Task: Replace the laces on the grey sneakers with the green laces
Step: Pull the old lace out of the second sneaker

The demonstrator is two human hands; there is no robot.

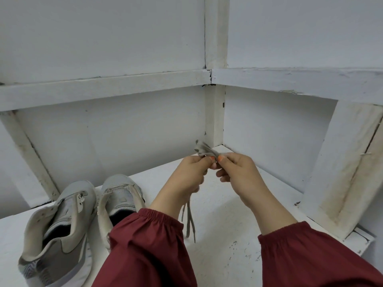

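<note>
Two grey sneakers stand side by side on the white surface at the lower left, both without laces: the left sneaker (60, 230) and the right sneaker (118, 195), partly covered by my left sleeve. My left hand (192, 172) and my right hand (236, 170) meet above the surface and together pinch a bundle of grey laces (204, 150). The folded loops stick out above my fingers. The loose lace ends hang down below my left hand to the surface. No green laces are in view.
The white surface (228, 224) sits in a corner of white walls with wooden battens. A white vertical post (215, 112) marks the corner. A slanted white board (348, 172) leans at the right edge.
</note>
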